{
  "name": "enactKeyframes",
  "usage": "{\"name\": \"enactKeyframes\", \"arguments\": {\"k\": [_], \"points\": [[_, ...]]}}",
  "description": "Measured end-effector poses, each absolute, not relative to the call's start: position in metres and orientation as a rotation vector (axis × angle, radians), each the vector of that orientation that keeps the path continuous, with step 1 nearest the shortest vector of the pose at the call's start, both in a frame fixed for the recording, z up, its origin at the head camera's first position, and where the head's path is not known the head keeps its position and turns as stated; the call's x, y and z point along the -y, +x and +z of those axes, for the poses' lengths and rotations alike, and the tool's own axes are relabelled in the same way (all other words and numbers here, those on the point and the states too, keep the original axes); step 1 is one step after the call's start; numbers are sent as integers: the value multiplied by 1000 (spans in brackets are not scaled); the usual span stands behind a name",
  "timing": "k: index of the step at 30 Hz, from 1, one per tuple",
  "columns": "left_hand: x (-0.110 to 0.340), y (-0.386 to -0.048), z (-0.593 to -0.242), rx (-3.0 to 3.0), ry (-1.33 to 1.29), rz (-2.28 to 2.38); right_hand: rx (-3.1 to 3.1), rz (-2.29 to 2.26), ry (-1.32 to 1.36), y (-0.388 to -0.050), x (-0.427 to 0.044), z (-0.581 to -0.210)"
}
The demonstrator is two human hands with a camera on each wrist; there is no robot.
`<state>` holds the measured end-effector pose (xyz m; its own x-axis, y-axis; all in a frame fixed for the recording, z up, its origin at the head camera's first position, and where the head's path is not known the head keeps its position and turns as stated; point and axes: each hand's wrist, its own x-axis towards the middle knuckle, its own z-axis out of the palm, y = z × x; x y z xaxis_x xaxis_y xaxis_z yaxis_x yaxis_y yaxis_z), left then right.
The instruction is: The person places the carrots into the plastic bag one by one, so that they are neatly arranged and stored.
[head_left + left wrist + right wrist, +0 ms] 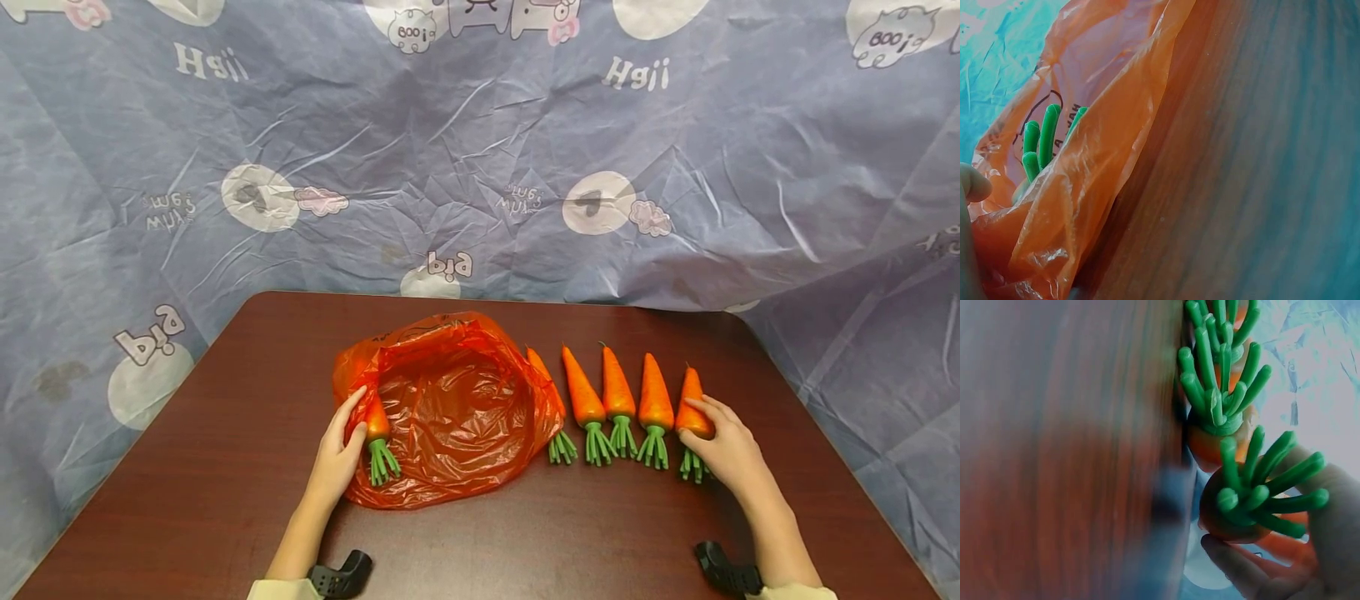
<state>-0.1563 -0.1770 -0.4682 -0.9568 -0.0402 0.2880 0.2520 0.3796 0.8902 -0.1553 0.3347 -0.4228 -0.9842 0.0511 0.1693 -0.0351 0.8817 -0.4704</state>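
An orange-red plastic bag lies on the table with its mouth spread wide toward me. Just inside its left edge is a carrot, its green stems pointing my way. At that edge my left hand pinches the bag's rim, next to the carrot; its fingertips are partly hidden. To the right, my right hand grips the rightmost carrot around its thick end, thumb on one side and fingers on the other. That carrot still lies beside the others, tip away from me.
Several more carrots lie in a row between bag and right hand, among them one next to the gripped carrot. The leftmost is partly covered by the bag. Behind the dark wooden table hangs a wrinkled printed cloth.
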Motion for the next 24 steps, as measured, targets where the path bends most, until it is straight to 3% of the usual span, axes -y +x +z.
{"name": "enactKeyframes", "arguments": {"k": [24], "points": [[178, -158, -473, 2379, -196, -1579, 2858, 667, 27, -139, -309, -382]]}}
